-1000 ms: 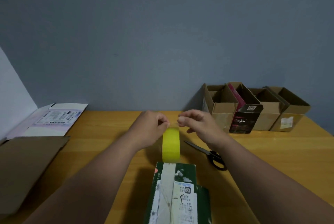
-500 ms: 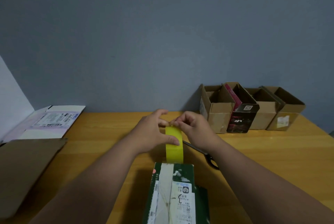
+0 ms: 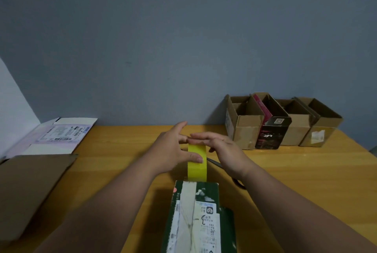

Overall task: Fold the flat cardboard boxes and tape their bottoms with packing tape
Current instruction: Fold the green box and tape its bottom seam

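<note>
A yellow roll of packing tape stands on edge on the wooden table, just beyond a dark green box with white labels near the front edge. My left hand holds the roll from the left, thumb laid across its face. My right hand reaches over the top of the roll, its fingertips meeting the left fingers there. Whether a tape end is pinched is hidden.
Black scissors lie on the table under my right wrist. Several folded boxes stand in a row at the back right. A flat brown cardboard and a flat white labelled box lie at the left.
Both hands have come together on top of the tape roll. My left thumb has moved onto the roll's face, and my right fingers have stretched over its top.
</note>
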